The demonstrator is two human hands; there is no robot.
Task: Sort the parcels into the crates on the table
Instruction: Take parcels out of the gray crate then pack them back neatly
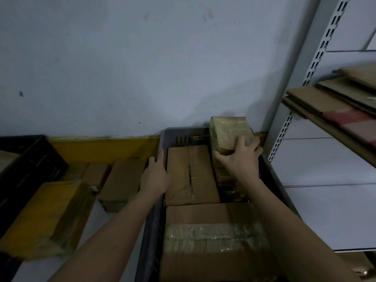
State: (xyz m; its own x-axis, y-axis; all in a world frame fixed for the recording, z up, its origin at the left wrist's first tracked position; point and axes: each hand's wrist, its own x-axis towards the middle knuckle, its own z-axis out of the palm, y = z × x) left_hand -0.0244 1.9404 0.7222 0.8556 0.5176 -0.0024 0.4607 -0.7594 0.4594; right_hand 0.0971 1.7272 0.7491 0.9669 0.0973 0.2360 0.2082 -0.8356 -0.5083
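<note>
Right hand (240, 159) is gripping a small tape-wrapped parcel (231, 132) from the near side, fingers curled round its edges, holding it over the far right corner of the grey crate (151, 220) at centre-right of the frame. Left hand (155, 176) is resting on the crate's left rim, fingers lying fairly straight along the edge and holding nothing — looks like it is steadying the crate. The step in hand seems to be dropping this parcel into the narrow gap along the crate's right side. To do it well: keep the parcel upright and narrow side down, lower it straight into the slot, and let go only once it is seated. The gap is tight — a long flat box (191, 174) is filling the far middle of the crate, a large taped box (215, 237) is taking up the near end, and more small parcels appear already stacked in the slot, though it is too dark to count them. Loose parcels are lying on the table at lower left: a yellow-wrapped parcel (44, 218) and two brown boxes (122, 182). A black crate (30, 159) is sitting at the left edge of the frame. At upper right, a slotted shelf rack (317, 64) carrying flattened cardboard (325, 102) is standing just beside the crate, crowding the right arm.
</note>
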